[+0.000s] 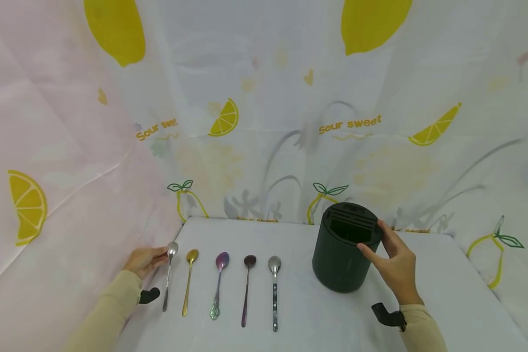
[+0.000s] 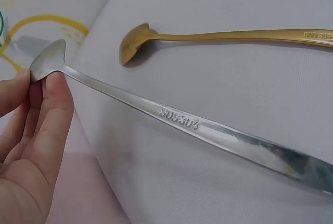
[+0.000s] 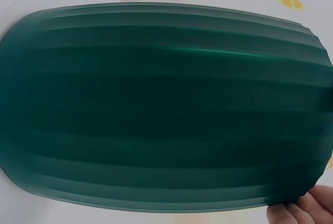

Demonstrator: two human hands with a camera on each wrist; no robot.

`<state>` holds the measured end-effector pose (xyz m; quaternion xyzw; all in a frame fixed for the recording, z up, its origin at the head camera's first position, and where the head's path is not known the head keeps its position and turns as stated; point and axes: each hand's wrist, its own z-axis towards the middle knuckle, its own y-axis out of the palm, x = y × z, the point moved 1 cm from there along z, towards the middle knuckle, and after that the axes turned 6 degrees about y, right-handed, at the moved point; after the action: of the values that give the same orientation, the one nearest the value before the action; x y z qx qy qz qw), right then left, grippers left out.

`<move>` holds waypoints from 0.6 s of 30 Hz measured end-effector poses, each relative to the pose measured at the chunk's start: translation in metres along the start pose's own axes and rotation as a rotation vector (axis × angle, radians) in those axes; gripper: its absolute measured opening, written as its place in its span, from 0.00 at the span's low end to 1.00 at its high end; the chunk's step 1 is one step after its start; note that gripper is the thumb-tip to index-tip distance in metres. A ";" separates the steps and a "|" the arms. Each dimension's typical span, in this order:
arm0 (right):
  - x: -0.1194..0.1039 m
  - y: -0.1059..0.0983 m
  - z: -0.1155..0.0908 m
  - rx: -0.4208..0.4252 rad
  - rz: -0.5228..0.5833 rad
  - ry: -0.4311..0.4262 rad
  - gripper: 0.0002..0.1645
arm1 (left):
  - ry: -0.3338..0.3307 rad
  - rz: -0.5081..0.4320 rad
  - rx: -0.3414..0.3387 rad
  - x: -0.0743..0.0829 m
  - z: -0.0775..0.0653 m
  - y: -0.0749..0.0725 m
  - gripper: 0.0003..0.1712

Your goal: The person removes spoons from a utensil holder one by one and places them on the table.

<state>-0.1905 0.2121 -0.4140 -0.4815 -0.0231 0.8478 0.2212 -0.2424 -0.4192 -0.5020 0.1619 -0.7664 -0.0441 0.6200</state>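
At the left end of a row of spoons, my left hand (image 1: pixel 144 262) pinches the bowl of a silver spoon (image 1: pixel 169 274) between thumb and fingers. Its long handle, stamped SUS304, shows up close in the left wrist view. Beside it lies a gold spoon (image 1: pixel 187 282). My right hand (image 1: pixel 397 269) grips the top rim of a dark green ribbed utensil holder (image 1: pixel 341 266), thumb at the front and fingers on the right side. The holder's slotted lid has a wide rectangular opening, and its ribbed wall (image 3: pixel 166 109) fills most of the right wrist view.
Right of the gold spoon lie a purple spoon (image 1: pixel 222 261) with an ornate handle, a dark brown spoon (image 1: pixel 247 293) and a silver spoon with a black patterned handle (image 1: pixel 275 298). A white cloth (image 1: pixel 299 318) covers the table. Lemon-print curtains (image 1: pixel 264 161) stand behind and left.
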 end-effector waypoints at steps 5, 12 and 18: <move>-0.001 -0.001 -0.001 0.009 -0.006 0.013 0.46 | -0.004 -0.003 0.062 -0.011 0.004 0.001 0.10; -0.002 0.000 -0.003 -0.004 -0.012 0.024 0.46 | -0.022 -0.006 0.112 -0.025 0.005 -0.002 0.07; -0.004 0.000 -0.002 0.008 -0.023 0.030 0.46 | -0.027 -0.009 0.144 -0.030 0.009 -0.003 0.08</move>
<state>-0.1874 0.2105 -0.4114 -0.4928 -0.0220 0.8380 0.2333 -0.2453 -0.4135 -0.5333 0.2090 -0.7752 0.0061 0.5961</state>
